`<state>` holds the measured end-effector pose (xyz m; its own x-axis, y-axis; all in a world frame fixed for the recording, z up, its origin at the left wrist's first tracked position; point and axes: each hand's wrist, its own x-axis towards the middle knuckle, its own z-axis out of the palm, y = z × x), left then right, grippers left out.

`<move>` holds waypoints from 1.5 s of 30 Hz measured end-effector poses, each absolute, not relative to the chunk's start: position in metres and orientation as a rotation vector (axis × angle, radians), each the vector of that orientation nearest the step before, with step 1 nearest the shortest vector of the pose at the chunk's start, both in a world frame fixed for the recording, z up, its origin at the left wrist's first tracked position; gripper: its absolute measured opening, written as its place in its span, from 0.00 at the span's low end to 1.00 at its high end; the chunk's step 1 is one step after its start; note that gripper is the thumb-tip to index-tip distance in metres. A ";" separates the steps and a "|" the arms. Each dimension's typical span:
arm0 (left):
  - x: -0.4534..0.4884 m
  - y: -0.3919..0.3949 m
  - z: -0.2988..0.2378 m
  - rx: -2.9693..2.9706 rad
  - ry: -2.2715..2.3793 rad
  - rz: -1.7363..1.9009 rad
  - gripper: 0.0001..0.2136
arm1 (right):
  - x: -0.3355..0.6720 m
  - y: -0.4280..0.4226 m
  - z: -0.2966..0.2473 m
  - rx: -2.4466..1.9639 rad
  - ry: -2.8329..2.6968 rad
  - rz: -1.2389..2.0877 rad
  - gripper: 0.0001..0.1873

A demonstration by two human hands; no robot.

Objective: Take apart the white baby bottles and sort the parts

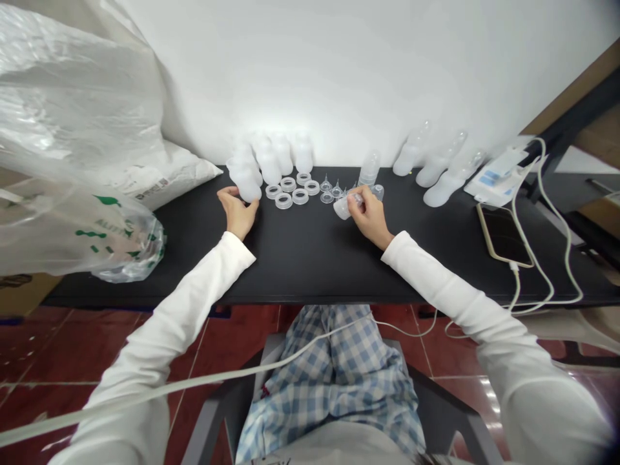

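My left hand [238,212] is closed round the lower end of a frosted white baby bottle [248,187], in front of several more standing bottles [268,161]. My right hand [371,218] pinches a translucent bottle cap [343,206], which is tilted. Between the hands lie several clear collar rings [300,196] and several clear nipples [326,185], some of them partly hidden by the right hand. Just behind the right hand stand stacked clear caps [369,169], and one more cap [378,192] shows beside its knuckles.
At the right back are capped bottles [411,152], a white and blue packet [496,174], a phone [504,234] and white cables [564,226]. Plastic bags [126,239] crowd the left of the black table [300,258]. A white cable [217,376] crosses above my lap.
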<state>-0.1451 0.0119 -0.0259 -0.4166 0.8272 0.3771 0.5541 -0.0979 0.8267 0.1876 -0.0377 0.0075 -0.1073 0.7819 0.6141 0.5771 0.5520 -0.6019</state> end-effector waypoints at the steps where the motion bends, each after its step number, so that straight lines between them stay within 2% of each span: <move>1: -0.142 0.008 -0.024 1.508 1.957 1.539 0.25 | 0.187 -0.038 0.007 -1.124 -1.787 0.268 0.23; 4: -0.122 -0.009 -0.017 1.541 1.973 1.722 0.25 | 0.186 -0.037 0.005 -1.131 -1.772 0.279 0.23; 6: -0.098 -0.022 -0.013 1.736 1.698 1.769 0.18 | 0.185 -0.037 0.002 -1.145 -1.756 0.293 0.23; 8: -0.067 -0.031 -0.012 1.986 1.300 1.607 0.11 | 0.183 -0.036 -0.001 -1.146 -1.712 0.345 0.24; 10: -0.034 -0.035 -0.011 2.124 1.000 1.389 0.13 | 0.181 -0.032 -0.006 -1.126 -1.646 0.428 0.24; 12: -0.005 -0.035 -0.009 2.116 0.874 1.321 0.16 | 0.180 -0.027 -0.012 -1.102 -1.572 0.508 0.25; 18: 0.027 -0.025 -0.006 1.847 0.811 1.372 0.20 | 0.186 -0.013 -0.019 -1.131 -1.417 0.628 0.28; 24: 0.010 -0.015 -0.009 1.516 0.799 1.316 0.18 | 0.183 -0.023 -0.013 -1.076 -1.712 0.588 0.27; 30: 0.007 -0.017 0.000 1.452 0.815 1.382 0.17 | 0.191 -0.021 -0.009 -0.983 -1.989 0.235 0.25; 36: 0.010 -0.026 0.010 1.255 0.775 1.375 0.14 | 0.211 -0.015 0.002 -0.733 -2.342 -0.159 0.15; 40: 0.009 -0.027 0.012 1.155 0.761 1.323 0.13 | 0.212 -0.024 0.016 -0.688 -2.437 -0.194 0.15; 45: 0.011 -0.029 0.003 1.161 0.799 1.435 0.15 | 0.200 -0.035 0.022 -0.701 -2.395 -0.157 0.15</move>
<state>0.0109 -0.0286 0.0035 0.0487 0.9724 0.2281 -0.3179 -0.2014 0.9265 0.2001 -0.0352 0.0216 -0.6597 0.4463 0.6047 0.5216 0.8512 -0.0592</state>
